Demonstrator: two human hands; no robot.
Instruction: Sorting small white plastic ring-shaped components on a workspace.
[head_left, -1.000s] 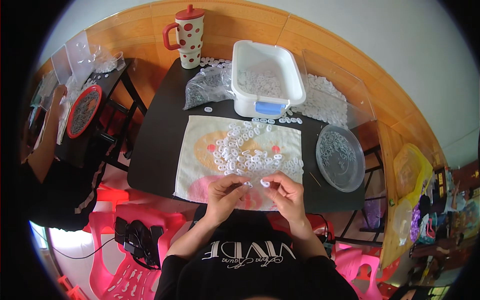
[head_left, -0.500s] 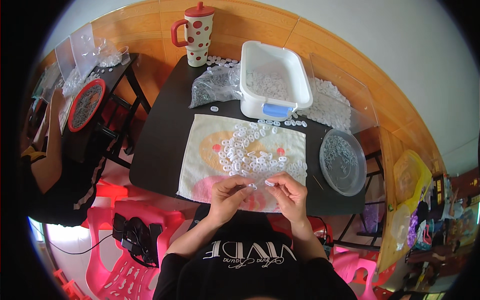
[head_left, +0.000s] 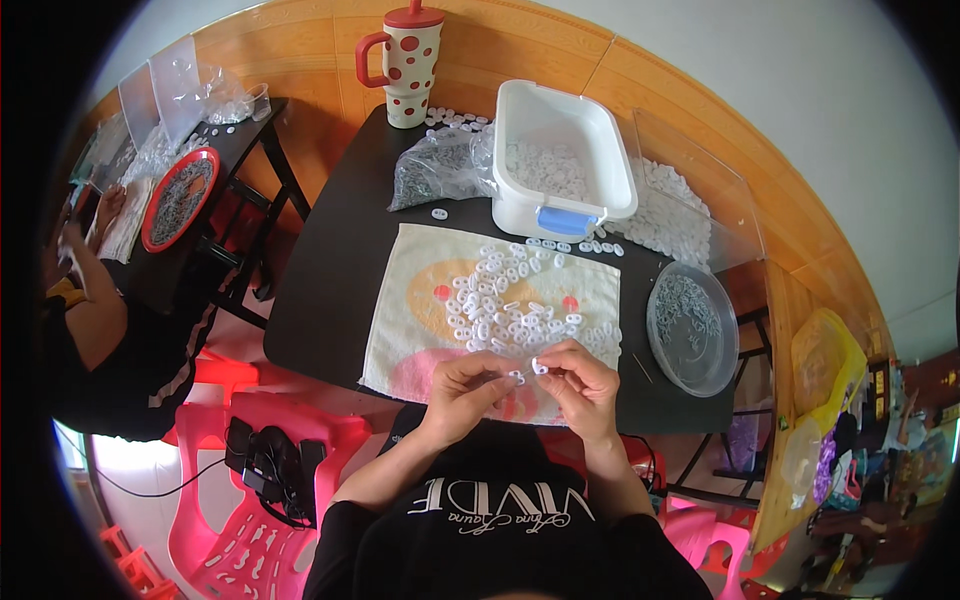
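Wood-panelled walls wrap around a small black desk (head_left: 340,290) seen from above, with pink plastic stools beside it. On the desk lies a pale cloth (head_left: 420,310) printed with orange and pink shapes, and a heap of small white plastic rings (head_left: 510,305) sits in its middle.

At the cloth's near edge, the person's left hand (head_left: 468,385) and right hand (head_left: 583,380) meet. Both have fingers curled together, pinching a single white ring (head_left: 538,367) between the fingertips, just beside the heap. Whether a second, smaller piece is held with it is too small to tell.

Behind the cloth stands a white plastic tub (head_left: 560,160) holding more white pieces, with a clear bag of grey bits (head_left: 440,165) to its left and a red-spotted mug (head_left: 412,60) behind that. A round clear lid (head_left: 692,325) holding small grey parts rests at the right.

Another person sits at a second desk on the far left, beside a red tray (head_left: 180,198).

For work this fine, it seems best to keep both hands low over the cloth so a dropped ring lands softly, to grip with fingertips only, and to keep the heap within easy reach.
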